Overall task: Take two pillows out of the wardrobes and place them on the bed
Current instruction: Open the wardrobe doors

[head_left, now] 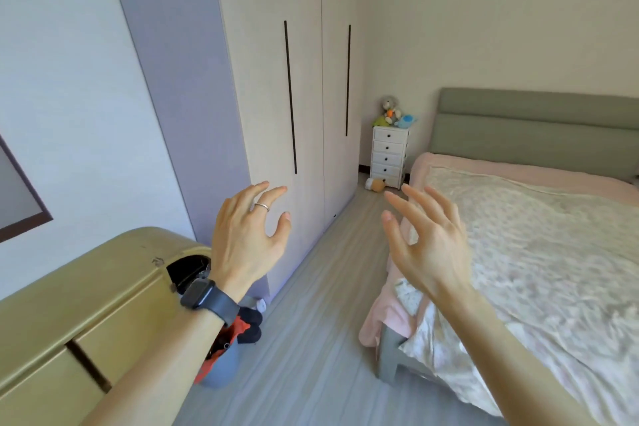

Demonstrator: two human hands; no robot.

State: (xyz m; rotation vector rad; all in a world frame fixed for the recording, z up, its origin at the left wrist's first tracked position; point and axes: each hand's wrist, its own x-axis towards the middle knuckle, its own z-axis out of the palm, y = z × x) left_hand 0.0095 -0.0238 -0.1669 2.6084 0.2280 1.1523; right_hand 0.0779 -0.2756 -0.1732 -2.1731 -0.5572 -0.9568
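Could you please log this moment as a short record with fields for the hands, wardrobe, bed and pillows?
left hand: open, empty, raised in front of the wardrobe, dark watch on the wrist
right hand: open, empty, raised beside the bed's near corner
wardrobe: both doors shut, long dark handles
bed: pale patterned cover, green headboard
pillows: none in view
task stage: not yet begun

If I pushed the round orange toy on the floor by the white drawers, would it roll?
Probably. The orange toy looks rounded and sits on smooth floor, so it may roll a little. It seems plush, so likely light and soft, stopping soon.
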